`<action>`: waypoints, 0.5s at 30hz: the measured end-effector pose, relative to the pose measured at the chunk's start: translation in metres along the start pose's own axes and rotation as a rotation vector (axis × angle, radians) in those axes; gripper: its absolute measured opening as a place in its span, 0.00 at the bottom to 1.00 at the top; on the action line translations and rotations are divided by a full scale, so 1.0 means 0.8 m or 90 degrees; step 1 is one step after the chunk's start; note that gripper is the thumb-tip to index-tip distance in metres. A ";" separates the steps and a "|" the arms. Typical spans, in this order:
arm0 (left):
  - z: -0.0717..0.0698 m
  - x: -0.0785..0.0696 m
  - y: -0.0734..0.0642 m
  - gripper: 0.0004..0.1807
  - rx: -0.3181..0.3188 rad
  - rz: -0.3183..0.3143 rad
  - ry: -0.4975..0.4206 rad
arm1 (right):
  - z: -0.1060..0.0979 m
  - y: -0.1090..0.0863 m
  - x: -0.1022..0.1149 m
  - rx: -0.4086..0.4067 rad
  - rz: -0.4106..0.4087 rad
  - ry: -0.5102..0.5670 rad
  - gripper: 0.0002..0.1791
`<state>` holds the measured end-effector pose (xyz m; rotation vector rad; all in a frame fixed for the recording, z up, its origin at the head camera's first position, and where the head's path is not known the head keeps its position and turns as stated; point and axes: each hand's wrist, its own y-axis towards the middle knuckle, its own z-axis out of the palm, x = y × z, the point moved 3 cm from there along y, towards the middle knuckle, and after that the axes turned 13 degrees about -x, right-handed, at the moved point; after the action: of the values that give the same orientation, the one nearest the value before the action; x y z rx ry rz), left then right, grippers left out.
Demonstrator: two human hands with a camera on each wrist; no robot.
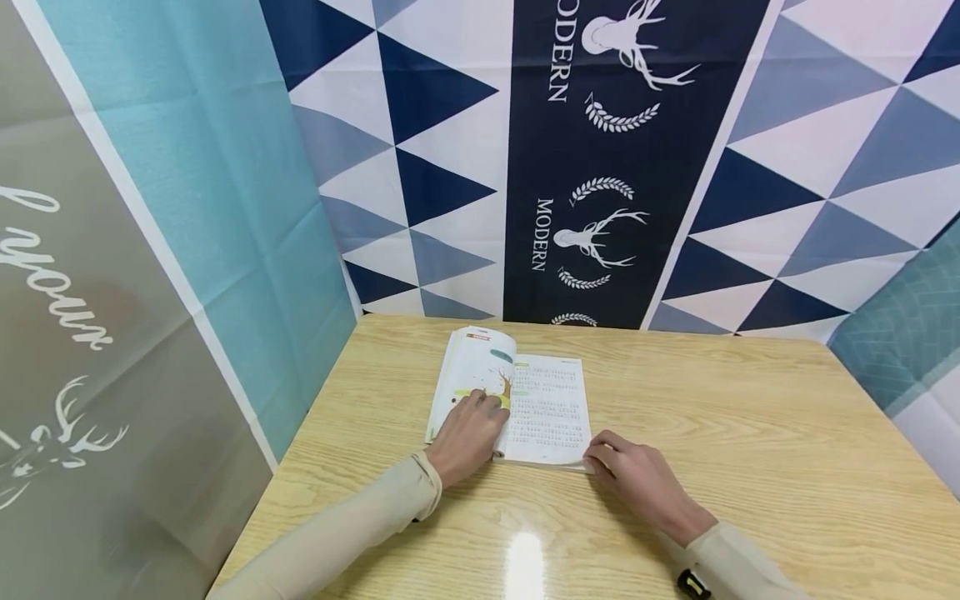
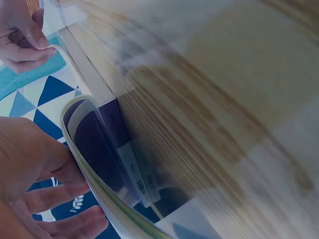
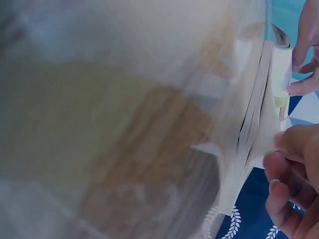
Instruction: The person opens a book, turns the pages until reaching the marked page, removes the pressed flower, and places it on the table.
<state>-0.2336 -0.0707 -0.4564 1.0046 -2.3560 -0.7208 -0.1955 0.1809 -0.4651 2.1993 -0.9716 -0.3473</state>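
An open book [image 1: 551, 417] lies on the wooden table, its left page curving up near the spine and showing a tree picture, its right page full of printed lines. My left hand [image 1: 468, 433] rests on the left page close to the spine, fingers reaching over the drawing. In the left wrist view those fingers lie against the bent stack of pages [image 2: 82, 154]. At the lower right corner, my right hand [image 1: 641, 479] pinches the edge of the right page between thumb and finger. The right wrist view shows the page block [image 3: 256, 99] beside that hand's fingertips.
The wooden table [image 1: 720, 400] extends to both sides of the book. Behind it hangs a patterned cloth [image 1: 442, 158] with triangles and deer heads, and another cloth [image 1: 225, 192] closes off the left side. A glare spot shines near the front.
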 end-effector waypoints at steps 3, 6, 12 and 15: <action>0.000 -0.002 -0.001 0.14 0.001 0.020 -0.008 | -0.002 0.003 0.001 -0.012 0.001 -0.004 0.05; -0.001 -0.005 -0.001 0.08 -0.004 0.029 -0.016 | -0.004 0.007 0.001 -0.027 0.014 0.000 0.07; 0.003 -0.012 0.000 0.24 0.007 0.012 -0.011 | -0.007 0.012 -0.001 -0.036 0.061 0.024 0.07; 0.006 -0.014 -0.001 0.33 0.023 0.013 0.014 | -0.010 0.015 -0.002 -0.034 0.098 0.049 0.07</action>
<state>-0.2295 -0.0614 -0.4625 0.9971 -2.3640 -0.6582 -0.1996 0.1801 -0.4510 2.0593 -1.0683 -0.2133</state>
